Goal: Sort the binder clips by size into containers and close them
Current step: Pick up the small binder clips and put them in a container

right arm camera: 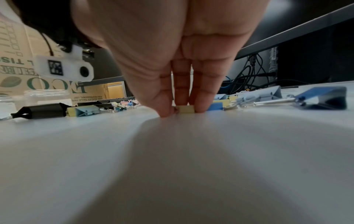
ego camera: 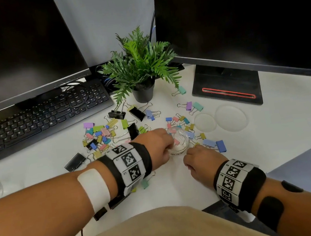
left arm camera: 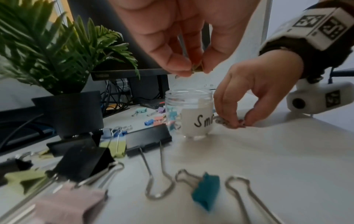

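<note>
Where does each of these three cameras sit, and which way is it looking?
Head: on the person's head, looking down at the desk; shows both forearms, left hand over the small jar, right hand beside it.
Left wrist: under the left wrist, looking along its fingers, which pinch a small clip above the jar; the right hand shows too.
Right wrist: low over the desk, looking along its fingers, which pinch a yellow clip.
Shared: head and left wrist both show the jar.

Office desk: monitors (ego camera: 246, 16), keyboard (ego camera: 38, 121)
</note>
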`<state>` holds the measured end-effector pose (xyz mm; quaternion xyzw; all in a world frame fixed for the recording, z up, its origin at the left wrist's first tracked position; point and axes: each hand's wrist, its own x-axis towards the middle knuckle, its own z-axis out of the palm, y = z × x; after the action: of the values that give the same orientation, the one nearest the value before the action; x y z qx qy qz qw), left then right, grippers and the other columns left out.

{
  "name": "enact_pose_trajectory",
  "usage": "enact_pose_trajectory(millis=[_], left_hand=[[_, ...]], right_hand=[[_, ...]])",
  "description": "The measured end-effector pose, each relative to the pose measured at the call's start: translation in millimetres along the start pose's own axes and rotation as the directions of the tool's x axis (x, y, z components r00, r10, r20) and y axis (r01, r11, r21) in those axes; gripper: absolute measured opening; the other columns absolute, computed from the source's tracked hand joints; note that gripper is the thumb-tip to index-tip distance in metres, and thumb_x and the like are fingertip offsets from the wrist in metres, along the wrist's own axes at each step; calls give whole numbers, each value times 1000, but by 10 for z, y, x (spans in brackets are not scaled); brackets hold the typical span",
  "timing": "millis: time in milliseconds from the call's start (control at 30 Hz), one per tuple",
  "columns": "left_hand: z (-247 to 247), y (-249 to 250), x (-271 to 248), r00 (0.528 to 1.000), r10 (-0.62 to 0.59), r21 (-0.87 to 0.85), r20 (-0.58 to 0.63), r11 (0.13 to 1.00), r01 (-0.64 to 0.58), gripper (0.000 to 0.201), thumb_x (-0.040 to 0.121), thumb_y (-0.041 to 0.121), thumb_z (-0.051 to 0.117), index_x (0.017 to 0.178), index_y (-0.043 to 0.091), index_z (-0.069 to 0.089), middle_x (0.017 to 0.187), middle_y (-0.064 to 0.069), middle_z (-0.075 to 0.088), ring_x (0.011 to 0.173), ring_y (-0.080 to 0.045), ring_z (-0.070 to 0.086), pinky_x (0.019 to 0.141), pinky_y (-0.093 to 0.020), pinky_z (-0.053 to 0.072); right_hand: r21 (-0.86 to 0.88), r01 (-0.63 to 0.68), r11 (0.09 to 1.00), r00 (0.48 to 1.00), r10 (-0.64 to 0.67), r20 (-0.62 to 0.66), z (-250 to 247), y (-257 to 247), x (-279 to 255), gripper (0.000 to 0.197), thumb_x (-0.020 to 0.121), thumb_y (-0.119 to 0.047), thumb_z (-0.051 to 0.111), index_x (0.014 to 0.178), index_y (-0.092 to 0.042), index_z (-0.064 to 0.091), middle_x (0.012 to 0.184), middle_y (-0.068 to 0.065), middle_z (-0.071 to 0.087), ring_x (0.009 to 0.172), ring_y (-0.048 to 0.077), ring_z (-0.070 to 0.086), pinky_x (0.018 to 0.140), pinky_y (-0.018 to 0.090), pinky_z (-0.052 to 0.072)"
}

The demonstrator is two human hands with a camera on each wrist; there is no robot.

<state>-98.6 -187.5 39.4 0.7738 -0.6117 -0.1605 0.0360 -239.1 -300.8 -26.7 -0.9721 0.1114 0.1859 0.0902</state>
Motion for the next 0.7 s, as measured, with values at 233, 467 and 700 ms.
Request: enact_pose_trajectory(millis=[233,467,700], left_hand=[[65,-83,237,998,-57,-89,-21,995,55,33,92,28,51,124,22,56,130,3,49,120,-14,47,98,-23,35],[172,-192,58,991,-130,-50,40,990,131,30,90,39,54,117,29,62,132,3,46,121,-17,46,100,-29,41],[167,-203,-67,988,-156,-118,21,980,157,27,90,34,55,116,27,62,127,7,50,119,-12,48,97,-24,39]], right_hand=[[-3,-11,1000,1000,11,26,0,-62,5,27,93,-7,42,115,-10,58,116,8,54,106,28,49,84,33,45],[13,-45,999,999,45,10,-61,-26,41,27,95,-17,43,118,-14,58,120,6,56,107,26,54,85,30,44],[38,-113,993,993,111,48,-122,-16,36,30,96,-22,43,124,-17,52,120,8,53,110,26,53,82,28,42]])
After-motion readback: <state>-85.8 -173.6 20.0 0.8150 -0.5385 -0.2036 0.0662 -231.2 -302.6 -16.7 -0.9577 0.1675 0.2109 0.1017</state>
